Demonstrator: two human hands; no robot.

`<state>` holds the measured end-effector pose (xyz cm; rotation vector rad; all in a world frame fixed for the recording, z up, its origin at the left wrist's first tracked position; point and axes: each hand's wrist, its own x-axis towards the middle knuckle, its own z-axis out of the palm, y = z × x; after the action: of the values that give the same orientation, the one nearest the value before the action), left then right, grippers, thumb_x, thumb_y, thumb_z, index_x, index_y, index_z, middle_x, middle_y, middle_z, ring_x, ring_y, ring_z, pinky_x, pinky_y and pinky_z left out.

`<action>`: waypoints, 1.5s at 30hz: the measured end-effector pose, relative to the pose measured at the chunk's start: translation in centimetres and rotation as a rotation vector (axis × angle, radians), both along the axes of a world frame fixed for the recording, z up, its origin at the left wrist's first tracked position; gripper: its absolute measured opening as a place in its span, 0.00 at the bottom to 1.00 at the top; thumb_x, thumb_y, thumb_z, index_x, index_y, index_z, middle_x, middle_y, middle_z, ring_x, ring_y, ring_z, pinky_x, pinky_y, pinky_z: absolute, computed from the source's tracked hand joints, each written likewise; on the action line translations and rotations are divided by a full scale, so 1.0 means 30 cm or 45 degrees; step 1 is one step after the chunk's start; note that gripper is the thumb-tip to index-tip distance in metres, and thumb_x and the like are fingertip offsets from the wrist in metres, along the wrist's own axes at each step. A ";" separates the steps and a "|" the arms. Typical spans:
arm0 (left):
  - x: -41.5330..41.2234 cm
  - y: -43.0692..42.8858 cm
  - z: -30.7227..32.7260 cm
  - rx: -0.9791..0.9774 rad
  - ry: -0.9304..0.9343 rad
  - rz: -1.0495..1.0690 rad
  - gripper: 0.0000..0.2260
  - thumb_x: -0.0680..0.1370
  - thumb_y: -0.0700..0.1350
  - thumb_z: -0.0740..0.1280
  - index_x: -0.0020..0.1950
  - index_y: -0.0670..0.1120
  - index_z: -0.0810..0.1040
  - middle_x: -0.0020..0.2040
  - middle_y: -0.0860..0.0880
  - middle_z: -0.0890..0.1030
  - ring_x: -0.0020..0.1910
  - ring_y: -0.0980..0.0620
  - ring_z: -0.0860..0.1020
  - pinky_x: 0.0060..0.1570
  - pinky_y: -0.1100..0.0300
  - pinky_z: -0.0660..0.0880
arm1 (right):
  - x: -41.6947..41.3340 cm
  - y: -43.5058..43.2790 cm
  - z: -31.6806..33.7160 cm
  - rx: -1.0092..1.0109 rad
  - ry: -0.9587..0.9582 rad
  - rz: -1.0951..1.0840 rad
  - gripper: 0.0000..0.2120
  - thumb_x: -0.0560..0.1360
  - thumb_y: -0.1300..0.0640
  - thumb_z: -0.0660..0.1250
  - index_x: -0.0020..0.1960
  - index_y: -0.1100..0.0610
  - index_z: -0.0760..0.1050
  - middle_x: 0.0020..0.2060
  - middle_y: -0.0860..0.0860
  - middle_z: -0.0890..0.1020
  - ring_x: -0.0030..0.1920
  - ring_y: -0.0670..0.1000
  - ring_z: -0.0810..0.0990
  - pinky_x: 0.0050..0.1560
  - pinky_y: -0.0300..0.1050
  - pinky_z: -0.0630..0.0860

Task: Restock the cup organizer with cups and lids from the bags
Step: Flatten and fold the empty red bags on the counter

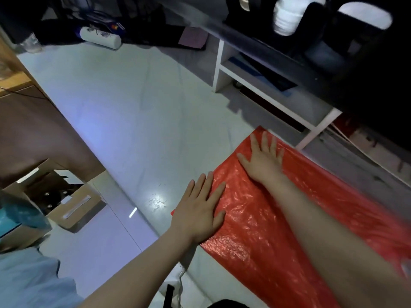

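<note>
Now both hands lie flat on a red bag [278,218] that is spread out, crinkled and thin, on a white surface [133,118]. The left hand [200,210] covers the bag's near left corner, its fingers straight and close together, palm down, gripping nothing. The right hand [264,158] presses farther up near the bag's far corner, fingers straight and spread, thumb out to the left; it too holds nothing. The two hands are apart, with bare red plastic between them. The right forearm crosses the bag's middle.

At upper right, above a white shelf [262,90], stands a dark organizer [318,16]. A stack of white cups [287,18] sits in one of its slots, and a white rounded shape [364,15] shows in the next; whether that is lids I cannot tell. The cups are well apart from the bag and the hands.

At lower left an open cardboard box [73,210] sits beside the surface. A white power strip [100,37] lies at the far edge.
</note>
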<state>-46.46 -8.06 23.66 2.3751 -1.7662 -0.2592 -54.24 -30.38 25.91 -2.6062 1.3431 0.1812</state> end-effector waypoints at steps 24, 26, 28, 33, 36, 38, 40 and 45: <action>0.027 0.011 0.037 -0.226 0.160 -0.345 0.27 0.78 0.53 0.45 0.74 0.45 0.63 0.76 0.44 0.61 0.75 0.43 0.56 0.72 0.46 0.52 | -0.534 0.726 0.081 -0.182 -0.341 -0.524 0.29 0.78 0.39 0.53 0.76 0.46 0.56 0.77 0.48 0.50 0.76 0.47 0.42 0.74 0.50 0.43; 0.033 0.004 0.025 -0.161 0.191 -0.314 0.27 0.79 0.55 0.45 0.76 0.47 0.59 0.77 0.46 0.58 0.76 0.45 0.53 0.73 0.49 0.49 | -0.520 0.783 0.070 -0.084 -0.276 -0.390 0.31 0.75 0.33 0.43 0.76 0.42 0.51 0.76 0.43 0.43 0.75 0.42 0.34 0.74 0.47 0.35; 0.034 -0.005 0.011 -0.100 0.156 -0.305 0.27 0.79 0.57 0.45 0.77 0.48 0.55 0.77 0.46 0.56 0.76 0.46 0.52 0.73 0.50 0.48 | -0.545 0.820 0.032 -0.051 -0.145 -0.313 0.34 0.73 0.30 0.36 0.76 0.39 0.45 0.74 0.40 0.38 0.73 0.41 0.31 0.72 0.48 0.30; 0.022 -0.010 0.007 -0.024 0.056 -0.299 0.31 0.76 0.60 0.42 0.77 0.48 0.54 0.78 0.45 0.54 0.76 0.44 0.52 0.72 0.46 0.49 | -0.770 0.879 -0.037 -0.076 -0.013 -0.607 0.31 0.75 0.32 0.39 0.75 0.39 0.37 0.75 0.42 0.39 0.75 0.45 0.36 0.74 0.51 0.37; 0.022 -0.012 0.005 0.029 -0.023 -0.306 0.32 0.76 0.60 0.42 0.77 0.49 0.53 0.78 0.45 0.53 0.76 0.42 0.50 0.72 0.46 0.50 | -0.913 0.936 -0.050 -0.074 -0.002 -0.758 0.31 0.73 0.30 0.36 0.72 0.37 0.32 0.76 0.42 0.40 0.76 0.46 0.40 0.74 0.52 0.40; 0.022 -0.013 0.007 0.069 -0.069 -0.301 0.32 0.75 0.60 0.41 0.78 0.50 0.52 0.78 0.45 0.53 0.75 0.39 0.50 0.71 0.45 0.50 | -1.005 0.972 -0.053 -0.067 -0.005 -0.852 0.30 0.73 0.30 0.36 0.72 0.37 0.32 0.76 0.44 0.41 0.77 0.48 0.41 0.74 0.54 0.41; 0.022 -0.001 0.007 0.105 -0.119 -0.291 0.31 0.76 0.61 0.41 0.78 0.51 0.50 0.78 0.46 0.52 0.75 0.38 0.50 0.71 0.44 0.51 | -1.087 1.000 -0.053 -0.062 0.018 -0.911 0.32 0.73 0.31 0.35 0.73 0.38 0.33 0.77 0.45 0.42 0.77 0.49 0.41 0.74 0.54 0.42; 0.025 0.076 0.010 0.124 -0.157 -0.285 0.31 0.76 0.61 0.41 0.78 0.50 0.50 0.78 0.46 0.52 0.75 0.38 0.50 0.70 0.44 0.51 | -1.158 1.023 -0.050 -0.029 0.025 -0.871 0.36 0.71 0.29 0.34 0.76 0.42 0.37 0.77 0.47 0.41 0.77 0.50 0.39 0.75 0.57 0.43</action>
<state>-45.71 -5.78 23.96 2.3018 -2.1257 -0.2370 -88.98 0.30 24.42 -2.0054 2.1443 0.0802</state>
